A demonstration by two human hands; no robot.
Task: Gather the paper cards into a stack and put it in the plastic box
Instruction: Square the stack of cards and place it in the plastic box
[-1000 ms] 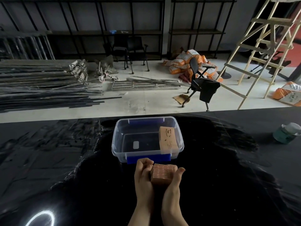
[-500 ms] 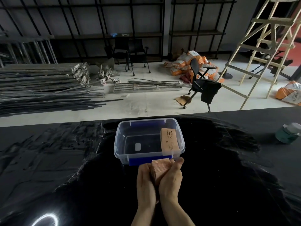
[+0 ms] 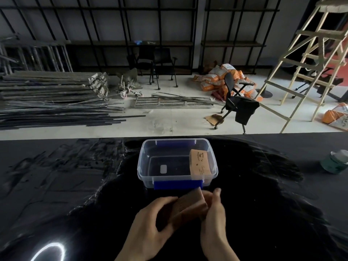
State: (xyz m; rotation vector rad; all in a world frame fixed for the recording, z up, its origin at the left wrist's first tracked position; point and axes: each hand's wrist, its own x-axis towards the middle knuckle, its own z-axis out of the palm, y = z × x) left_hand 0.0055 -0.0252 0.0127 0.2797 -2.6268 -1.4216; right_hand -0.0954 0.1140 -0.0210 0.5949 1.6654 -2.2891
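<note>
A stack of brown paper cards [image 3: 188, 209] is held between both hands just in front of the plastic box, tilted with its edges toward me. My left hand [image 3: 148, 226] grips its left side and my right hand [image 3: 213, 221] presses its right side. The clear plastic box [image 3: 145, 166] with blue latches stands open on the black table. Another brown card stack [image 3: 200, 162] leans inside it against the right wall.
A green jar with a pale lid [image 3: 336, 162] sits at the table's right edge. The table's far edge [image 3: 75, 138] runs just behind the box. Beyond it lie metal poles, an office chair and a wooden ladder on the floor.
My hands have drawn back toward me from the box's front and turned the card stack, which now lies tilted between them; the box and the stack inside it stay put.
</note>
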